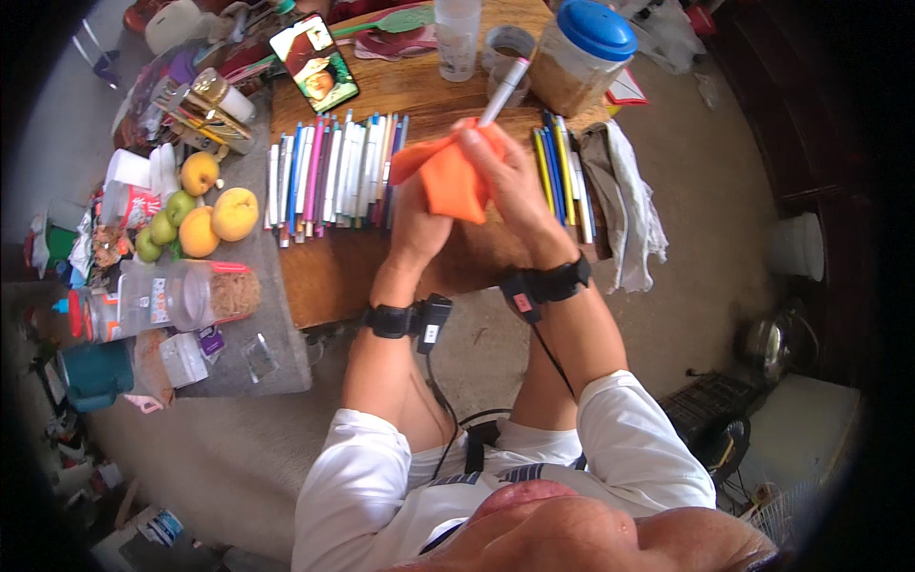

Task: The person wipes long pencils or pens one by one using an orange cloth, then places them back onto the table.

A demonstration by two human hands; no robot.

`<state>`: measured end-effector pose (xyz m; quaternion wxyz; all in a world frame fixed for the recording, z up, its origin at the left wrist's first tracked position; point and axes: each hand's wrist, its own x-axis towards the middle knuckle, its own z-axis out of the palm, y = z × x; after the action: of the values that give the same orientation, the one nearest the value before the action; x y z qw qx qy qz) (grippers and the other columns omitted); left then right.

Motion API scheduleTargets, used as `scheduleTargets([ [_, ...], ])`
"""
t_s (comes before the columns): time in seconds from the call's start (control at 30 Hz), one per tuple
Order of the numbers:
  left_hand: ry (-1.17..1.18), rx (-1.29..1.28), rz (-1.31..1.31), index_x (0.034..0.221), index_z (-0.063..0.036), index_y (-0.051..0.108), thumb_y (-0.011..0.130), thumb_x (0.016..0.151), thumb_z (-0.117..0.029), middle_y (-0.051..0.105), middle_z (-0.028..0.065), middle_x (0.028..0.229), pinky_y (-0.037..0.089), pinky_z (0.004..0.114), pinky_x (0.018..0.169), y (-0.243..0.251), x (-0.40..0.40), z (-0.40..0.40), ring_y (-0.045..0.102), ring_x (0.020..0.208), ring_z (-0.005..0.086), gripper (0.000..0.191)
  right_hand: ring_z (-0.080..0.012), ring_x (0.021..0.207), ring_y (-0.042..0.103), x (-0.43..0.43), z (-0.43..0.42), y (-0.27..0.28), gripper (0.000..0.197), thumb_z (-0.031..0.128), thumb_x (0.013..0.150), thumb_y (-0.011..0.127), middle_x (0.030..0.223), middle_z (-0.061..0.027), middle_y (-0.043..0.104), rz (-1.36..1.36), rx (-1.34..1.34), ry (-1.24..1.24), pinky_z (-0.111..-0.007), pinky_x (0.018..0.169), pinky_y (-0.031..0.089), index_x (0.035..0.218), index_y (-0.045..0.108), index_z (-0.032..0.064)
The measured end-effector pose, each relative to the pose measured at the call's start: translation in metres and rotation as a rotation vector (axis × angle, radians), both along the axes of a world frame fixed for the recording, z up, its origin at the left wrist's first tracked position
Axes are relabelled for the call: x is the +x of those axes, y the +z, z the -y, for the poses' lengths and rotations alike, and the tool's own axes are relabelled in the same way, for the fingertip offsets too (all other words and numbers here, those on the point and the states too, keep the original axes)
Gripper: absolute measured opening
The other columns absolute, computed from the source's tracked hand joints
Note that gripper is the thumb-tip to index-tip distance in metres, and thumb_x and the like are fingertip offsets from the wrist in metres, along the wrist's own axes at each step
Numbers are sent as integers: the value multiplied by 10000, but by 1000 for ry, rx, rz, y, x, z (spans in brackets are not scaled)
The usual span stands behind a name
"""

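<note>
Both hands are raised over the wooden table (322, 293). My left hand (418, 222) grips an orange cloth (454, 179) from below, and part of that hand is covered by it. My right hand (511, 179) pinches the cloth around the lower part of a white marker (505, 93), which points up and to the right with a pink end. To the left lies a row of several markers (336, 171), side by side, in white, blue, pink and other colours. Right of my hands is a smaller row of yellow, blue and white markers (561, 171).
A phone (314, 63), a plastic cup (456, 43) and a blue-lidded jar (582, 57) stand at the far side. A grey-white cloth (629, 200) hangs over the right edge. Fruit (234, 214) and plastic containers (154, 293) crowd the left side.
</note>
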<state>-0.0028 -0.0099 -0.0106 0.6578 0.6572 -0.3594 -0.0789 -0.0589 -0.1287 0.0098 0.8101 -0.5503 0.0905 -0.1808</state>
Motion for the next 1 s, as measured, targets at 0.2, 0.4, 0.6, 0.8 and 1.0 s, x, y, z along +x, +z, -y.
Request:
scheduleTargets([
  [0.2,32,-30,-4,1189,-15,612,605,925,-129,652,76,1131,474,297,900,-3,4,-5,595,1077,157,287,-88,982,585,2,-4,3,267,227,981,562,1063,-25,625,50,-24,94,-244,878,473,1176,561,44],
  [0.4,-196,61,-230,869,-20,586,507,984,-132,541,4,635,399,251,512,-13,0,-6,495,538,90,179,-118,928,623,0,15,0,362,309,1019,467,1063,-60,642,37,12,-99,-255,823,508,1224,551,23],
  [0.6,-90,40,-132,1021,14,616,574,944,-105,652,53,827,498,263,620,-12,2,-11,621,702,124,148,-91,946,603,1,-1,-4,320,304,1008,503,1044,-31,633,9,-28,10,-243,842,489,1172,572,39],
  [0.8,-26,-67,8,1306,-4,539,592,929,-98,574,115,1298,457,301,965,-3,7,-8,556,1172,181,393,-77,983,579,6,-8,0,275,265,978,571,1051,-8,620,1,-23,100,-234,888,461,1139,593,44],
  [1.0,-243,40,-272,931,0,618,522,942,-92,587,10,682,446,247,541,-7,-2,-2,537,572,88,133,-122,924,630,2,22,-9,336,295,1004,501,1043,-68,651,6,36,-49,-254,805,513,1185,578,22],
])
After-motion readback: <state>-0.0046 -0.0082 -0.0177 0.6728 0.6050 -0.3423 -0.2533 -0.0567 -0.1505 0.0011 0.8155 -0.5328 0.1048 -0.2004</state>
